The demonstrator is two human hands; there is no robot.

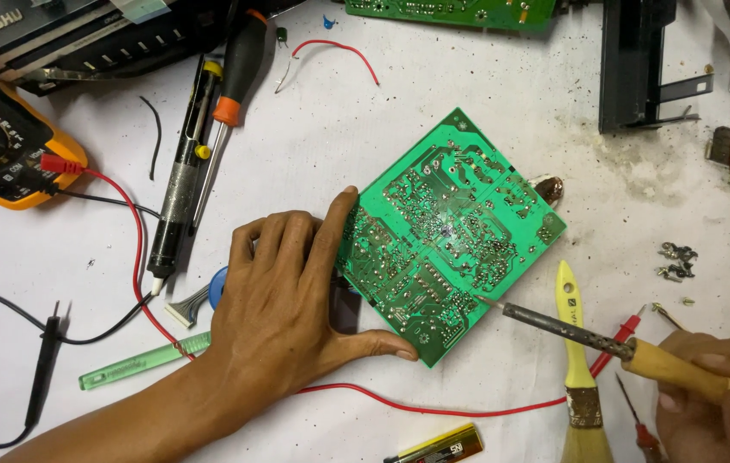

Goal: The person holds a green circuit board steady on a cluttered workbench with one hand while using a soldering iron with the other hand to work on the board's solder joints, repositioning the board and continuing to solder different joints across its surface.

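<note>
Two hands at work on one green board [451,236], lying solder side up on the white desk [434,77], tilted diamond-wise.

Left hand [283,304]: flat on the desk at the board's left edge, fingers spread, forefinger and thumb pressed against the edge and lower corner — open grip, bracing, nothing enclosed.

Right hand [712,390]: closed round the wooden handle of a soldering iron [597,339], lower right. Shaft points up-left; tip sits at the board's lower right edge, touching or just short — cannot tell which.

Round about: solder sucker [178,184] and screwdriver [232,94] upper left, multimeter [5,154] at far left w/ red lead [136,249] running under the left wrist, brush [578,360] just beside the iron, battery [434,446] at bottom, loose screws [676,261] at right.

Risks, as judged:
- Left thumb is near the iron's tip; a slip of the board or the iron could burn it.
- Board is held by finger pressure only, no clamp — a push from the tip may skate it across the desk.
- Joints are dense; a wandering tip could bridge neighbouring pads.
- Red lead and brush bristles lie near the hot shaft; contact could scorch the insulation or bristles.
</note>
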